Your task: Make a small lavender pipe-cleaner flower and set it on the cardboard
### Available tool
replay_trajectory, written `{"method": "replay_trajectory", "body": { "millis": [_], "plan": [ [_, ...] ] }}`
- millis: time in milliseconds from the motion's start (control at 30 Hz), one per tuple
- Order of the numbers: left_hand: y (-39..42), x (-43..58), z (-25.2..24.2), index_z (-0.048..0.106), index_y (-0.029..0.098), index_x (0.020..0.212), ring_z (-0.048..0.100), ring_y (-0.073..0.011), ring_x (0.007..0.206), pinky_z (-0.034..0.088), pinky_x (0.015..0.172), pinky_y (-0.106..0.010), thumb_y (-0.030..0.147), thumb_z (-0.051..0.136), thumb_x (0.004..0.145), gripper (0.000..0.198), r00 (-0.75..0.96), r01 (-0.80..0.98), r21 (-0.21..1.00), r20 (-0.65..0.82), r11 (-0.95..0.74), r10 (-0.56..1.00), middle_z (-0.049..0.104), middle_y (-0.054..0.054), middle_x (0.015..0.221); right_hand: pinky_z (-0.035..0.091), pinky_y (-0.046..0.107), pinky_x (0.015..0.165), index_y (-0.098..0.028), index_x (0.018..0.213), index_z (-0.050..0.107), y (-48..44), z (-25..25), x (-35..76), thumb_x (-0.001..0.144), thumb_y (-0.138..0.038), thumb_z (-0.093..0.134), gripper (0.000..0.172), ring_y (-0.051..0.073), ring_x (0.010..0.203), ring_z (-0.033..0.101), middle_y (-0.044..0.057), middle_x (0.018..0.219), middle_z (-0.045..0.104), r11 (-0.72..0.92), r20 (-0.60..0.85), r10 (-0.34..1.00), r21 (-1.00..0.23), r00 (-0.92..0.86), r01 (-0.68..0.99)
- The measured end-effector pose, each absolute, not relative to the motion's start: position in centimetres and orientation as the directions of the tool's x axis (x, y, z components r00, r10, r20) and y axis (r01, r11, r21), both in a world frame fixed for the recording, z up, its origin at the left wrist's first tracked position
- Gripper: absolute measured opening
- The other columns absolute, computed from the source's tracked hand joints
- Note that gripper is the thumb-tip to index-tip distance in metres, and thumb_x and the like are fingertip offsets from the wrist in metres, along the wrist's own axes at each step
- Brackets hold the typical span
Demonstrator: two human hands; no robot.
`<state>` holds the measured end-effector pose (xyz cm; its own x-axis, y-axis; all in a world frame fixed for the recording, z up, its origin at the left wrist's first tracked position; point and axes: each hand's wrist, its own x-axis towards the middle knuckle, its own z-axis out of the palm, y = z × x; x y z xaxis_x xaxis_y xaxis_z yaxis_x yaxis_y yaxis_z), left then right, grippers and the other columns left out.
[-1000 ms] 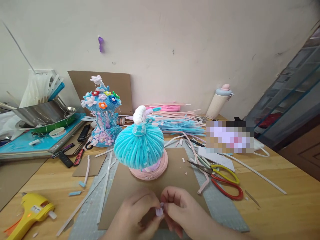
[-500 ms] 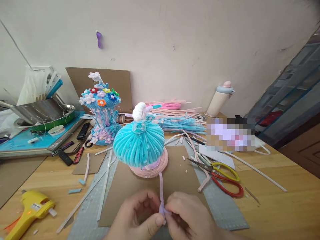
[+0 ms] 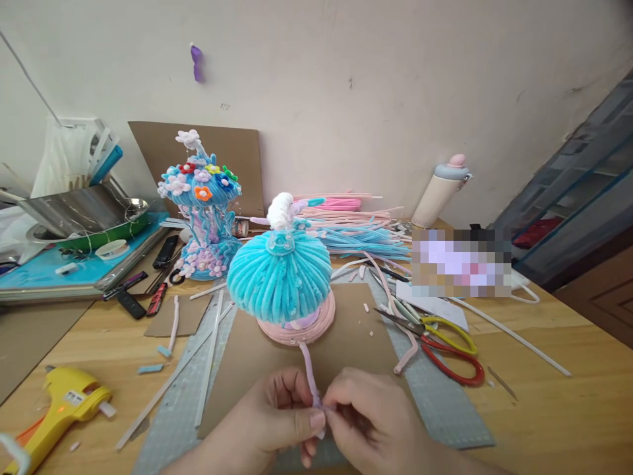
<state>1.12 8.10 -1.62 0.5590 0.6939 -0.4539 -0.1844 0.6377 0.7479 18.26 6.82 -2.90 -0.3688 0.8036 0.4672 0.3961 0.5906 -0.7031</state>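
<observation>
Between my two hands is a pale lilac pipe cleaner point(image 3: 308, 369), its free end pointing up and away from me. My left hand point(image 3: 284, 415) pinches it low down between thumb and fingers. Close against it, my right hand point(image 3: 370, 415) pinches the same pipe cleaner where it is bent or twisted; fingertips hide part of that spot. Just beyond stands a turquoise pipe-cleaner dome point(image 3: 279, 280) with a white tuft on top, over a round pink coiled base point(image 3: 321, 323). Both rest on a brown cardboard sheet point(image 3: 247, 376).
Red-and-yellow-handled scissors point(image 3: 452, 353) lie at right. A yellow glue gun point(image 3: 69, 399) is at left. Behind stand a flower-covered blue pipe-cleaner piece point(image 3: 200, 191), bundles of pipe cleaners point(image 3: 361, 237) and a bottle point(image 3: 440, 194). A grey cutting mat point(image 3: 445, 415) lies under the cardboard.
The lilac pipe cleaner's upper end has tilted to the left. My left thumb and fingers have shifted slightly around the twisted spot, and both hands still pinch it. The view has moved slightly.
</observation>
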Motion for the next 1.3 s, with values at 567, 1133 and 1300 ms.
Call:
{"method": "replay_trajectory", "body": {
  "millis": [567,1133,1300],
  "plan": [
    [8.3,1.3,-2.3,0.058,0.011,0.062,0.048,-0.0072,0.047,0.038,0.044,-0.019,0.032,0.080,0.056,0.031,0.532,-0.050,0.761,-0.528,0.647,0.662,0.058,-0.001,0.057,0.034,0.019,0.058,-0.018,0.077,0.059,8.6,-2.8,19.6,0.079,-0.010,0.052,0.011,0.008,0.063,0.051,-0.001,0.071,0.058,0.588,0.247,0.710,-0.723,-0.660,0.363],
    [8.0,1.6,-0.1,0.060,0.014,0.059,0.047,-0.0106,0.057,0.037,0.055,-0.021,0.017,0.071,0.065,0.013,0.365,0.047,0.975,-0.219,0.217,0.905,0.055,0.001,0.059,0.034,0.017,0.049,-0.014,0.073,0.059,8.2,-3.6,18.7,0.077,-0.017,0.055,0.007,0.007,0.055,0.044,-0.003,0.062,0.051,0.086,0.014,0.941,-0.977,-0.339,0.197],
    [8.0,1.4,-0.2,0.061,0.014,0.061,0.045,-0.0107,0.055,0.037,0.053,-0.021,0.030,0.071,0.069,0.020,0.418,0.025,0.972,-0.224,0.235,0.881,0.053,0.001,0.056,0.030,0.015,0.038,-0.014,0.072,0.054,7.9,-3.5,18.3,0.076,-0.025,0.057,0.012,0.004,0.041,0.038,-0.006,0.052,0.046,-0.144,-0.153,0.911,-0.988,-0.382,0.051]
  ]
}}
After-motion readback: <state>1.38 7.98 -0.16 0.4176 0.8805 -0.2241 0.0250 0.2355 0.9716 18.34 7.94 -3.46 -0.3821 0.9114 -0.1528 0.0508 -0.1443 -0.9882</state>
